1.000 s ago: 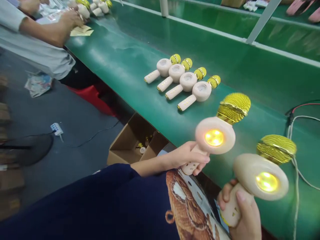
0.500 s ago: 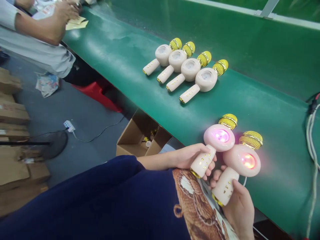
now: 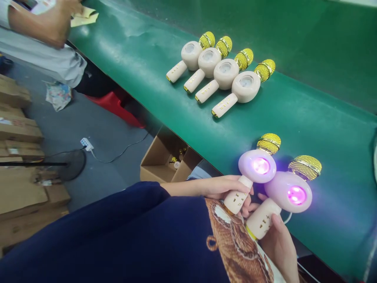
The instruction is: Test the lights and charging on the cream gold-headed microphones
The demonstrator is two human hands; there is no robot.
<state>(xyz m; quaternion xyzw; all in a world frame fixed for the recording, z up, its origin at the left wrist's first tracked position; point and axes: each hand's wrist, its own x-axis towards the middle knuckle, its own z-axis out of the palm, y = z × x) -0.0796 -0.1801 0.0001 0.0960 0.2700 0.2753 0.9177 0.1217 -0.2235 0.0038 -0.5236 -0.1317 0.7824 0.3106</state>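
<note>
Two cream microphones with gold mesh heads glow from the round window in their bodies. My left hand (image 3: 226,186) is wrapped round the handle of the left microphone (image 3: 246,171), its thumb lying across the upper handle. In my right hand (image 3: 278,239) is the right microphone (image 3: 284,190), gripped by its handle with the thumb near the gold buttons. The bodies of the two sit side by side, close together, above the near edge of the bench. Part of a white cable shows behind the right one.
Several unlit microphones (image 3: 225,72) lie in a slanted row on the green bench (image 3: 141,78). Below the edge stands an open carton (image 3: 156,173) with small parts inside. A co-worker's arm (image 3: 41,27) reaches over the far left end. Stacked boxes (image 3: 20,129) and a power strip (image 3: 86,144) are on the floor.
The lights in both held microphones have turned from pink and red-orange to violet-pink. The right microphone has tilted slightly to the right. My view has shifted a little.
</note>
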